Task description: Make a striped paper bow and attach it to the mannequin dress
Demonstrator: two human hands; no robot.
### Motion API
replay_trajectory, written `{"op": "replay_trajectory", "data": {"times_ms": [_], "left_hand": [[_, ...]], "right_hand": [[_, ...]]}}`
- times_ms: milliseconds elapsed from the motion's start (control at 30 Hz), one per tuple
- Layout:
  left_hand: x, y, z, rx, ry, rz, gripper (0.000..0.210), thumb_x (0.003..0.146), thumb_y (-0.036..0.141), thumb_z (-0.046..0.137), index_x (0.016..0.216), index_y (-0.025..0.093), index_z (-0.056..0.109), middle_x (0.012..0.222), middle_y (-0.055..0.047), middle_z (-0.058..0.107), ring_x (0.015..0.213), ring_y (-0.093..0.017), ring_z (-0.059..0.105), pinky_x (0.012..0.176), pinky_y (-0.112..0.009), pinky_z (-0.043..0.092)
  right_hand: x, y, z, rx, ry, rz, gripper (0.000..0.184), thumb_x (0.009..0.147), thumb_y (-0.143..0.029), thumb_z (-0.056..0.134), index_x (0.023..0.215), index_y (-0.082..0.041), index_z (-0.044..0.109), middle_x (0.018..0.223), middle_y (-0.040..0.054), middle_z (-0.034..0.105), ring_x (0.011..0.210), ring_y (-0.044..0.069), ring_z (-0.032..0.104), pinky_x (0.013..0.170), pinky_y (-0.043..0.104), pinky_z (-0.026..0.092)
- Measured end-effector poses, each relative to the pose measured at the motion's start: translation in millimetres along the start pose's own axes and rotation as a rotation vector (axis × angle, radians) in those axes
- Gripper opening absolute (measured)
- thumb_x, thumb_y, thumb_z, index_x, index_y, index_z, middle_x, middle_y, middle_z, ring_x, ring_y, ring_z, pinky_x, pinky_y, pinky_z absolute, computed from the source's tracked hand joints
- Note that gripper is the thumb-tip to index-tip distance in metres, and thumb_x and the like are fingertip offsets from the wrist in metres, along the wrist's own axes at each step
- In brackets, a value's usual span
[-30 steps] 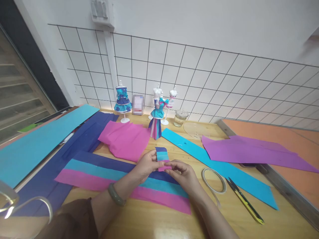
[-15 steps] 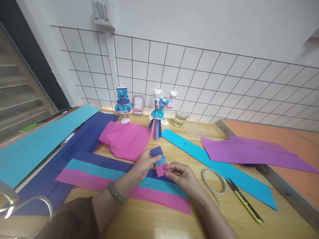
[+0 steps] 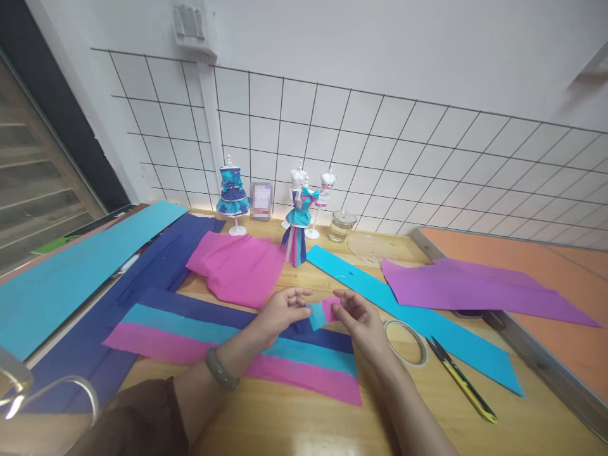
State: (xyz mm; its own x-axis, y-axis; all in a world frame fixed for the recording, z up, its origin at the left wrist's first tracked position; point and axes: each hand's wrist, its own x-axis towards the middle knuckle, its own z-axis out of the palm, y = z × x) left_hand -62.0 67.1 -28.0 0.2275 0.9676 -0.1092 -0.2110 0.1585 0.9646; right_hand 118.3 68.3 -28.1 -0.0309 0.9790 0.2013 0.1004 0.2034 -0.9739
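Piece (image 3: 323,312) up over desk (image 3: 280,415), long axis crosswise between my right hand (image 3: 360,318), pinching the pink end, and left hand (image 3: 281,314), thumb by the teal end, whether gripping I can't tell.

Craft workspace: small mannequins (image 3: 232,190), coloured sheets (image 3: 237,269)

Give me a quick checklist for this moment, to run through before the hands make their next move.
1. Small turquoise-and-pink piece held by the right hand: ok, pinched at its pink end.
2. Left hand gripping it too: cannot tell; the thumb is at the turquoise edge.
3. Large striped sheet spread out: ok.
4. Tape roll clear of the right hand: cannot tell; they meet in view.
5. Black-and-yellow tool apart from both hands: ok.
6. Glass upright: ok.
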Motion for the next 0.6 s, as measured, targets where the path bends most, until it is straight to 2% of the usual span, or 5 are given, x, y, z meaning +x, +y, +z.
{"op": "replay_trajectory", "data": {"times_ms": [167,267,333,500,600], "left_hand": [[-5,-2,4.0,0.021,-0.18,-0.081,0.034,0.054,0.018,0.075,0.085,0.013,0.065,0.067,0.0,0.054,0.062,-0.009,0.048,0.061,-0.022,0.038],[-8,-2,5.3,0.073,-0.275,-0.09,0.021,0.058,0.026,0.073,0.073,0.014,0.065,0.058,0.003,0.051,0.053,-0.007,0.042,0.053,-0.021,0.032],[-10,-2,6.2,0.115,-0.306,-0.113,0.02,0.062,0.031,0.07,0.069,0.014,0.065,0.055,0.003,0.051,0.05,-0.007,0.04,0.05,-0.021,0.029],[-11,-2,7.2,0.163,-0.286,-0.127,0.022,0.062,0.036,0.07,0.066,0.015,0.066,0.054,0.001,0.055,0.045,-0.007,0.04,0.045,-0.021,0.026],[-7,-2,5.5,0.093,-0.187,-0.108,0.026,0.063,0.037,0.068,0.077,0.015,0.067,0.064,-0.002,0.062,0.049,-0.008,0.047,0.046,-0.02,0.031]], "right_hand": [[1,1,1,0.031,-0.031,0.028,0.042,0.066,-0.04,0.067,0.101,-0.018,0.056,0.078,0.0026,0.054,0.066,0.013,0.054,0.057,0.026,0.046],[0,4,4,0.042,-0.056,0.052,0.044,0.064,-0.041,0.069,0.1,-0.018,0.056,0.08,0.0034,0.054,0.067,0.014,0.054,0.054,0.026,0.046],[0,6,6,0.055,-0.064,0.06,0.044,0.063,-0.041,0.069,0.099,-0.019,0.056,0.08,0.0035,0.054,0.067,0.014,0.054,0.053,0.025,0.045],[-1,2,7,0.074,-0.081,0.042,0.042,0.066,-0.042,0.067,0.1,-0.019,0.056,0.085,0.0055,0.059,0.07,0.015,0.056,0.06,0.028,0.048],[-1,-5,5,0.09,-0.076,0.045,0.046,0.071,-0.044,0.062,0.11,-0.02,0.053,0.09,0.0064,0.059,0.079,0.018,0.058,0.069,0.033,0.049]]}}
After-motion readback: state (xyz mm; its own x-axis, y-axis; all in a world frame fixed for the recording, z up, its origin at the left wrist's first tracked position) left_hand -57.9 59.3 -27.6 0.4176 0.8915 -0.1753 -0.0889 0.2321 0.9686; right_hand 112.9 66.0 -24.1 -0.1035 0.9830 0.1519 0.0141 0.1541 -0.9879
